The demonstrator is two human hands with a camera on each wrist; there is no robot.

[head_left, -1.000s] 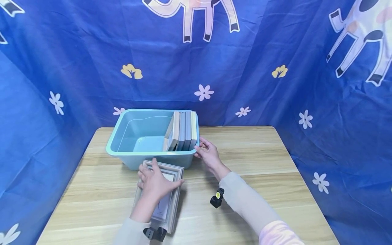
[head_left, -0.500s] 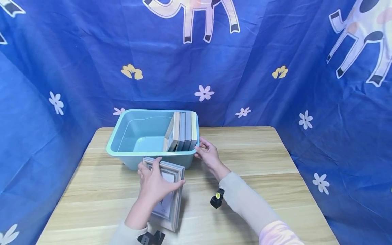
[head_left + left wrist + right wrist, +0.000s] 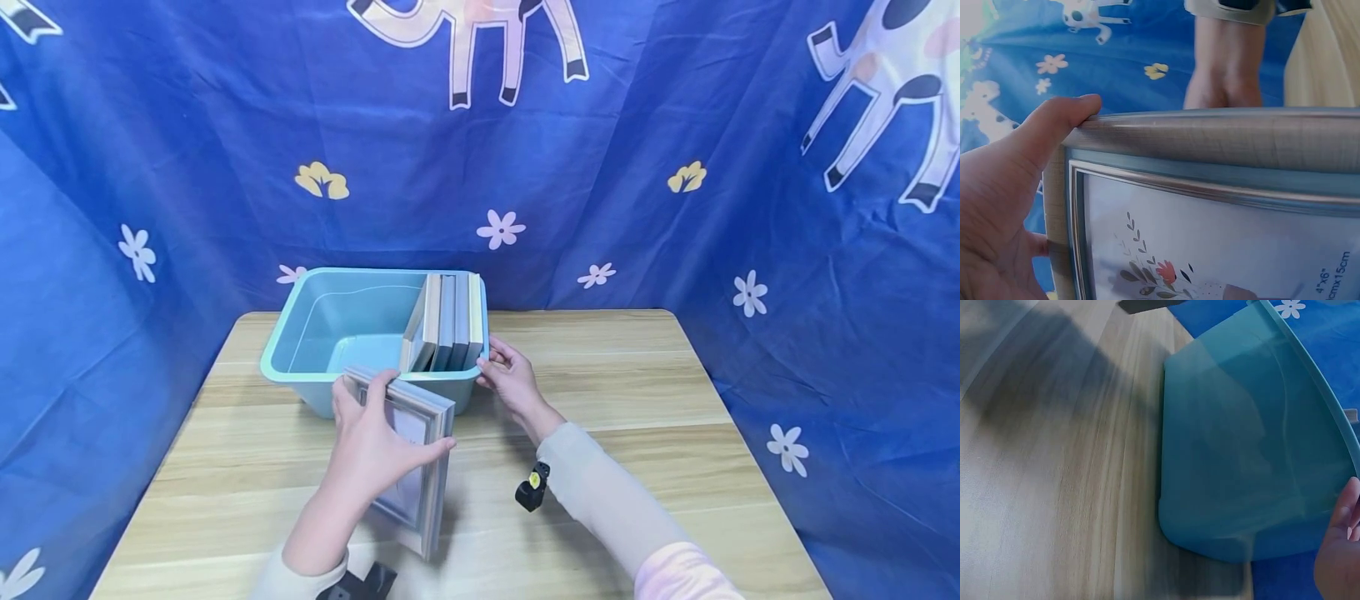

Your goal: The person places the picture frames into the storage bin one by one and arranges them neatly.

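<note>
My left hand (image 3: 367,454) grips a silver-grey picture frame (image 3: 408,500) by its top and side edges, the frame tilted upright in front of the bin. In the left wrist view, the picture frame (image 3: 1222,144) shows a printed flower sheet marked 4"x6", and the thumb lies over its corner. A light blue plastic bin (image 3: 300,377) stands at the back of the table. My right hand (image 3: 517,387) pinches its rim at the near right corner, also seen at the edge of the right wrist view.
Several flat, thick-edged pieces (image 3: 450,321) stand on edge side by side in the bin's right part, the leftmost leaning. The wooden table (image 3: 615,400) ends at a blue patterned curtain (image 3: 420,208) behind and at both sides.
My left hand has raised the picture frame from lying low over the table to a steeper tilt, its top edge now overlapping the bin's front rim. My right hand has stayed at the rim.
</note>
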